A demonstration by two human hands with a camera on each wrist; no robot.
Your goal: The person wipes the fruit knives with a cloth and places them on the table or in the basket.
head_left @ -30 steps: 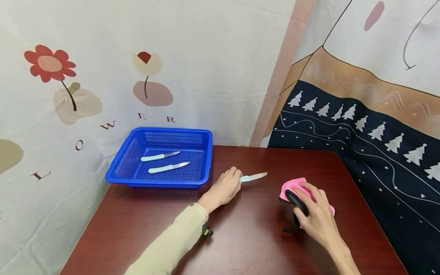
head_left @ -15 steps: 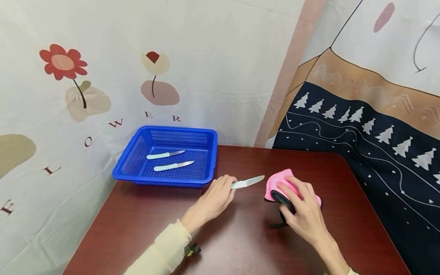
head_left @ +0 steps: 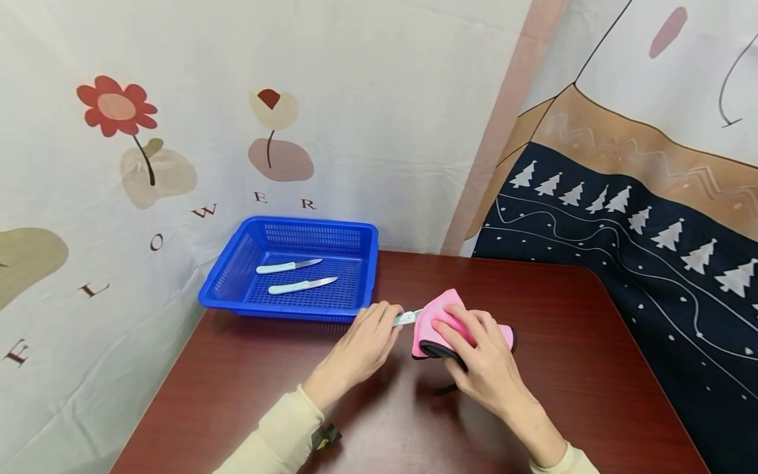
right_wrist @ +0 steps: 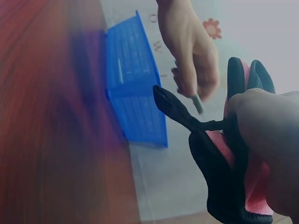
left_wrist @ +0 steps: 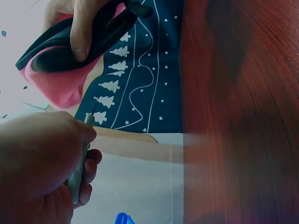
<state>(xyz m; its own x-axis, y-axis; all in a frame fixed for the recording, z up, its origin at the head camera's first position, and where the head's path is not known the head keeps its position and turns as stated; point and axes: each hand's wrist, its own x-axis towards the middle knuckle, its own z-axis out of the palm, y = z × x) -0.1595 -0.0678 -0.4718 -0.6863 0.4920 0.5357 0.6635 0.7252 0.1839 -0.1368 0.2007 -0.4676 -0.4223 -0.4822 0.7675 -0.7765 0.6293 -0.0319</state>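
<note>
Knife (head_left: 405,318), one, pale-handled: gripped in the left hand (head_left: 362,342) above the counter (head_left: 568,401), near the blue basket (head_left: 284,309); blade largely hidden by the pink cloth (head_left: 433,324) pinched in the right hand (head_left: 487,361), best kept thickly folded against the edge.

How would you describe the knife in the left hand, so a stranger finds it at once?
Find the blue plastic basket on the reddish-brown table, then the left hand beside its front right corner. That hand grips the knife by its pale green handle, the blade pointing toward the pink cloth. Two similar knives lie inside the basket; only this one is held.
</note>
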